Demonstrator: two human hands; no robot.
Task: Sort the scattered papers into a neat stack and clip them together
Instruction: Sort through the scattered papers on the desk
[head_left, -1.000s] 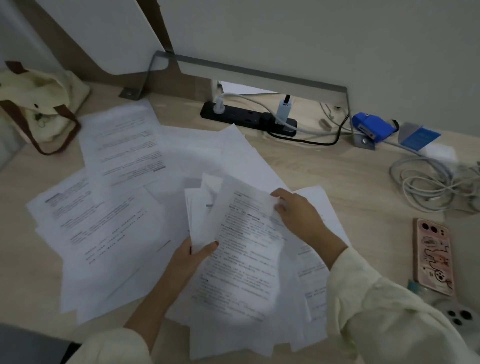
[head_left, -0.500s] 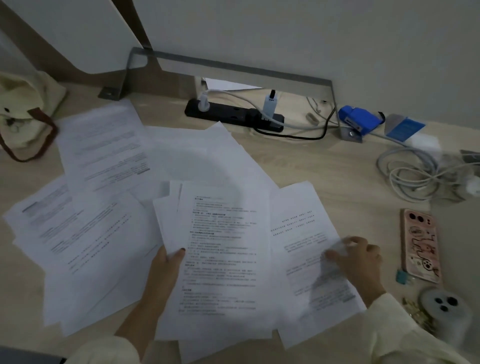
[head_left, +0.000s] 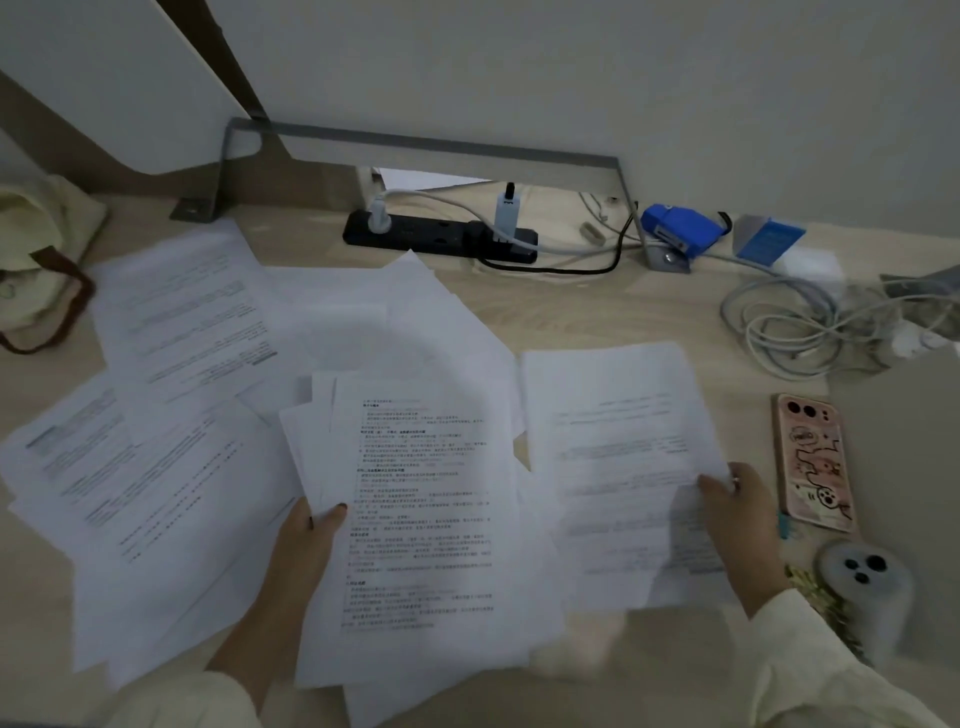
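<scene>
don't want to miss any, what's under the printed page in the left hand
More white sheets fan out beneath the printed white page the left hand grips; their count and anything below them is covered.

No wording can be read anywhere. The papers (head_left: 415, 493) carry lines of dark print, too small and blurred to make out. The phone case (head_left: 813, 462) bears only a cartoon drawing, and the blue box (head_left: 769, 239) shows no legible label.

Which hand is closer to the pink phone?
The right hand, gripping a loose sheet just left of the pink phone. The left hand is far off to the left, holding the bundle of papers.
</scene>
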